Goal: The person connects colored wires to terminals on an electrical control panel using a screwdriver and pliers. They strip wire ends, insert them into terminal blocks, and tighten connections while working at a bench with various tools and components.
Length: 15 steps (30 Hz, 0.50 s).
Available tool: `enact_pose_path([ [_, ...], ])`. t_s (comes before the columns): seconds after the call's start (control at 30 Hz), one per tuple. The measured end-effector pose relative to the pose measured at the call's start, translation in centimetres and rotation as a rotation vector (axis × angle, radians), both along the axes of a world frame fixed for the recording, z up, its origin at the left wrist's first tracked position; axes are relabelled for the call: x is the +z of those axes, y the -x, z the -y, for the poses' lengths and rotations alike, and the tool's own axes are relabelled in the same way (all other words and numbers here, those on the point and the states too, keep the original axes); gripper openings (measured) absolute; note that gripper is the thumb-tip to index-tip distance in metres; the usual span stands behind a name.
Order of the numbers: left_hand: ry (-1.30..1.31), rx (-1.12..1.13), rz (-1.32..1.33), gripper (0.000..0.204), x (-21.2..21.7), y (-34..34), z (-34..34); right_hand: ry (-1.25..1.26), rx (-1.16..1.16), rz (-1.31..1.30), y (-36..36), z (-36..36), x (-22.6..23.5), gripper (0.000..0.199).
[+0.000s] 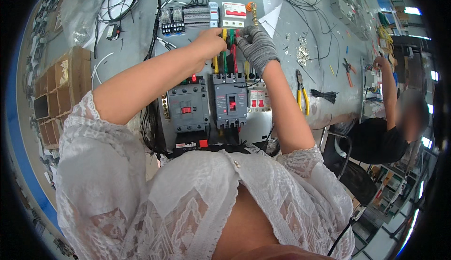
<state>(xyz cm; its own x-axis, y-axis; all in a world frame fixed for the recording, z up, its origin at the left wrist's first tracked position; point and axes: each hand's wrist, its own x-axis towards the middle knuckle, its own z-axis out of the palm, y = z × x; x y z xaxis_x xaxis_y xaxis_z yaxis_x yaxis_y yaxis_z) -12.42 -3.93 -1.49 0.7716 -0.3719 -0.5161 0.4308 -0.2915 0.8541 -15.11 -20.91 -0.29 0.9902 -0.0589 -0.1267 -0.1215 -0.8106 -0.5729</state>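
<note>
Your bare left hand (211, 44) and your right hand (253, 46), in a grey knit glove (263, 55), curl by the thick yellow wire (216, 64), green wire (224, 62) and red wire (234, 60), but I cannot tell if they grip. The wires lie between a white box switch (233, 14) and a dark grey box switch (229, 99), which sits near your edge of the grey table (289, 69).

Wires (224, 59) seemingly leave little room between the hands (211, 44).

A clear plastic bag (81, 23) and divided cardboard box (81, 74) lie at left, yellow-handled pliers (301, 90) at right
</note>
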Motion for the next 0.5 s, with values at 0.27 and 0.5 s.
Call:
enact_pose_path([
  [0.27, 0.117, 0.042, -0.149, 0.041, 1.1, 0.0, 0.0, -0.639, -0.082, -0.24, 0.2, 0.5, -1.3, 0.024],
  [0.5, 0.055, 0.223, -0.058, 0.043, 1.8, 1.2, 0.8, -0.21, 0.104, -0.043, 0.1, -1.1, -0.3, 0.035],
])
